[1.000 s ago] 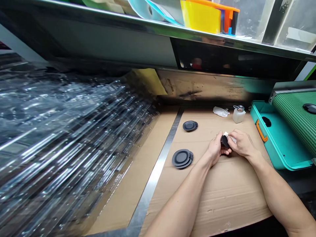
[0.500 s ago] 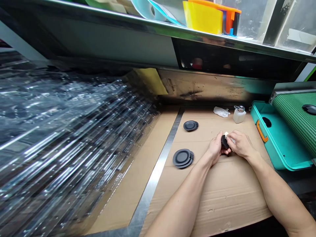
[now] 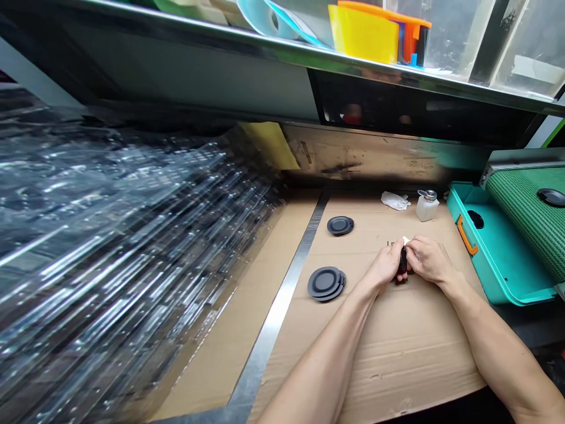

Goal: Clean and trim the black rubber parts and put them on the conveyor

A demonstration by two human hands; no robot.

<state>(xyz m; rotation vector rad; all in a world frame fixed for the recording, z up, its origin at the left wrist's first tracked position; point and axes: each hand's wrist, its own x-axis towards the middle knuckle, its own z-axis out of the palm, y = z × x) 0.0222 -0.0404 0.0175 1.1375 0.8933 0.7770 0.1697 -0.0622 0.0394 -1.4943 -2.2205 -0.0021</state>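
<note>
My left hand [image 3: 386, 262] is closed around a small black disc-shaped part [image 3: 403, 259], turned nearly edge-on to me. Against it, the fingers of my right hand [image 3: 429, 258] are pinched together at the part's right side. A small white bit [image 3: 405, 240] shows between the fingertips at the top; whether it is cloth or paper I cannot tell. To the left of my hands, flat dark round lids lie on the cardboard [image 3: 397, 365] in two overlapping groups, a nearer one [image 3: 325, 282] and a farther one [image 3: 339, 225].
A white pump bottle [image 3: 426, 207] and a crumpled white wipe [image 3: 395, 201] stand at the back. At right is a teal bin [image 3: 507, 259] beside a green conveyor belt [image 3: 529, 191] carrying a dark disc [image 3: 551, 197]. Stacked clear plastic trays [image 3: 132, 265] fill the left; a shelf edge [image 3: 282, 50] crosses above.
The black part has turned from showing its round face to nearly edge-on. My hands have shifted only slightly, and printed marks on the cardboard behind them now show.
</note>
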